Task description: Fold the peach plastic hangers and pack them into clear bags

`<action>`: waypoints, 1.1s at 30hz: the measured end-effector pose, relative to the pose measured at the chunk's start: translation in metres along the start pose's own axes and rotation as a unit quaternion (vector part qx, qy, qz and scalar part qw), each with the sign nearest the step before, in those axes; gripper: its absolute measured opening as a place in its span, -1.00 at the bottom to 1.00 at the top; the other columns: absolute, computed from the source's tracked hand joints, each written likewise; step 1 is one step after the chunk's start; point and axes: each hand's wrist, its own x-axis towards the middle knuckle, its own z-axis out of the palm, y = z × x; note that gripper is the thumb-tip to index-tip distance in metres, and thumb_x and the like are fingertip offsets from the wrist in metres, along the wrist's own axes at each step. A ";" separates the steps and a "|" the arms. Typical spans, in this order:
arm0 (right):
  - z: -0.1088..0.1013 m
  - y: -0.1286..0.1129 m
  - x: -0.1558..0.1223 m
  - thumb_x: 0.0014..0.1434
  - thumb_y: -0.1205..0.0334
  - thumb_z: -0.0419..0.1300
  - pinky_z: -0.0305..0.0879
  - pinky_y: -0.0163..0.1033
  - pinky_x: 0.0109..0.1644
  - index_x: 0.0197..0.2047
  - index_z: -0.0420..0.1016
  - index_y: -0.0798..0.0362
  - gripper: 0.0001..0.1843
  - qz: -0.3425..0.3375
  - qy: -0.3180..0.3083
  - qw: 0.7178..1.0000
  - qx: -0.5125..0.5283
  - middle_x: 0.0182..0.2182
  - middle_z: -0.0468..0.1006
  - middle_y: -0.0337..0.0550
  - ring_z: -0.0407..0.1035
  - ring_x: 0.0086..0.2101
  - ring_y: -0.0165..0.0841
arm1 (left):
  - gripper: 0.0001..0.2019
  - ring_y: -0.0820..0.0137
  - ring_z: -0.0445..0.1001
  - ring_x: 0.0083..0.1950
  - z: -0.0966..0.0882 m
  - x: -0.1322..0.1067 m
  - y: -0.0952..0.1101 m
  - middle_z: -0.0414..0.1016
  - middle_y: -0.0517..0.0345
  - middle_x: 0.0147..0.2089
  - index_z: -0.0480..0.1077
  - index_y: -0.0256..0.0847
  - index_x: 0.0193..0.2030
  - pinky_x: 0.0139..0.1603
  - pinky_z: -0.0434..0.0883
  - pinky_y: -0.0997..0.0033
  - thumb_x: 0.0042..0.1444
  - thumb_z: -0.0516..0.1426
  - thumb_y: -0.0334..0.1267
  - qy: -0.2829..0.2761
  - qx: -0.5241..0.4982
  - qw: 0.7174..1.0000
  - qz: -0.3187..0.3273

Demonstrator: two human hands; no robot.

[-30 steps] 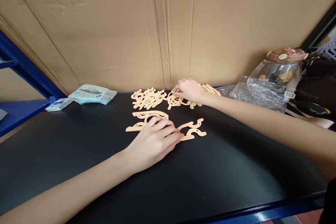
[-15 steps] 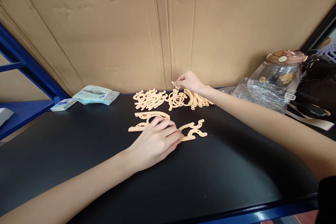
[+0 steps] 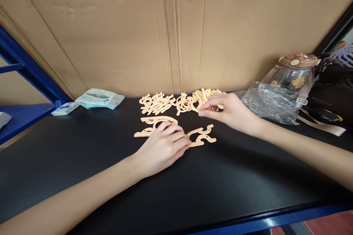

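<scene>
My left hand (image 3: 162,147) lies palm down on the black table (image 3: 110,176), fingers pressed on flat, pale wooden cut-out pieces (image 3: 154,122). A curly cut-out (image 3: 202,136) sticks out to the right of its fingertips. My right hand (image 3: 228,110) hovers just above and right of that piece, fingers pinched on a small pale wooden piece (image 3: 195,108). Behind it, along the cardboard wall, lie piles of more cut-outs (image 3: 157,103), a ring-shaped heap (image 3: 186,104) and a fan of curved strips (image 3: 205,95).
A cardboard sheet (image 3: 176,29) backs the table. Tissue packs (image 3: 97,99) and a small packet (image 3: 65,108) lie at the left by a blue rack (image 3: 24,73). At the right sit crumpled clear plastic (image 3: 271,101), a water bottle (image 3: 293,71) and dark bags (image 3: 331,91).
My right hand has come away from the back piles, toward me and to the right, pinching a small piece. My left hand has stayed on the cut-outs.
</scene>
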 end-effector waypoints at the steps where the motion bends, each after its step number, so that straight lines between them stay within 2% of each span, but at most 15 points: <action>1: 0.001 -0.003 -0.011 0.20 0.14 0.25 0.21 -0.23 -0.20 -0.36 0.62 0.04 -0.81 -0.036 -0.013 0.999 -0.020 -0.47 0.58 -0.24 0.36 -0.41 -0.40 | -0.85 0.33 0.44 -0.04 0.000 0.000 0.000 0.61 0.19 -0.16 0.47 -0.21 -0.11 0.02 0.20 0.27 0.33 0.06 -0.32 0.001 -0.001 1.000 0.000; 4: 0.008 -0.009 -0.035 0.24 0.19 0.22 0.17 -0.21 -0.17 -0.32 0.60 0.03 -0.84 -0.110 -0.028 0.991 -0.065 -0.52 0.53 -0.27 0.33 -0.42 -0.41 | -0.85 0.33 0.44 -0.05 0.001 0.000 -0.002 0.60 0.20 -0.15 0.47 -0.20 -0.11 0.02 0.20 0.28 0.32 0.07 -0.31 0.001 -0.009 1.000 0.000; 7: 0.015 -0.014 -0.049 0.28 0.20 0.17 0.15 -0.21 -0.17 -0.27 0.59 0.02 -0.83 -0.135 -0.048 0.987 -0.078 -0.48 0.53 -0.26 0.31 -0.40 -0.41 | -0.85 0.34 0.44 -0.05 0.001 0.001 -0.004 0.60 0.22 -0.13 0.47 -0.19 -0.11 0.02 0.20 0.29 0.33 0.07 -0.31 0.000 -0.018 1.000 -0.005; 16: 0.025 -0.011 -0.058 0.32 0.25 0.11 0.13 -0.20 -0.17 -0.30 0.56 0.06 -0.78 -0.194 -0.061 0.971 -0.127 -0.48 0.54 -0.24 0.29 -0.36 -0.37 | -0.89 0.37 0.45 -0.05 -0.002 0.003 -0.004 0.60 0.24 -0.17 0.46 -0.17 -0.15 0.01 0.19 0.32 0.31 0.10 -0.28 0.014 -0.019 1.000 -0.011; 22: 0.027 -0.007 -0.058 0.34 0.24 0.09 0.13 -0.19 -0.14 -0.26 0.56 0.06 -0.77 -0.205 -0.074 0.968 -0.125 -0.46 0.57 -0.24 0.30 -0.34 -0.37 | -0.90 0.36 0.45 -0.08 -0.003 0.004 -0.003 0.56 0.19 -0.22 0.43 -0.18 -0.19 -0.02 0.21 0.32 0.30 0.10 -0.26 0.026 -0.007 0.999 -0.029; 26: 0.025 -0.005 -0.058 0.32 0.14 0.13 0.13 -0.19 -0.13 -0.22 0.57 0.06 -0.76 -0.201 -0.066 0.972 -0.107 -0.40 0.59 -0.22 0.32 -0.31 -0.36 | -0.91 0.35 0.44 -0.09 -0.003 0.004 -0.003 0.56 0.20 -0.22 0.42 -0.19 -0.19 -0.03 0.20 0.33 0.29 0.12 -0.27 0.020 -0.008 0.999 -0.029; 29: 0.021 -0.005 -0.058 0.33 0.08 0.10 0.13 -0.19 -0.14 -0.24 0.58 0.06 -0.70 -0.188 -0.069 0.974 -0.104 -0.42 0.56 -0.20 0.30 -0.33 -0.36 | -0.91 0.36 0.44 -0.10 -0.002 0.005 -0.003 0.56 0.21 -0.22 0.42 -0.18 -0.20 -0.04 0.21 0.33 0.29 0.11 -0.26 0.017 -0.008 0.999 -0.032; 33: 0.017 -0.006 -0.056 0.34 0.11 0.07 0.13 -0.20 -0.16 -0.27 0.58 0.06 -0.69 -0.185 -0.066 0.974 -0.110 -0.45 0.55 -0.21 0.28 -0.36 -0.38 | -0.90 0.37 0.44 -0.09 -0.003 0.005 -0.004 0.57 0.20 -0.21 0.43 -0.17 -0.18 -0.03 0.22 0.32 0.30 0.10 -0.26 0.012 -0.012 0.999 -0.040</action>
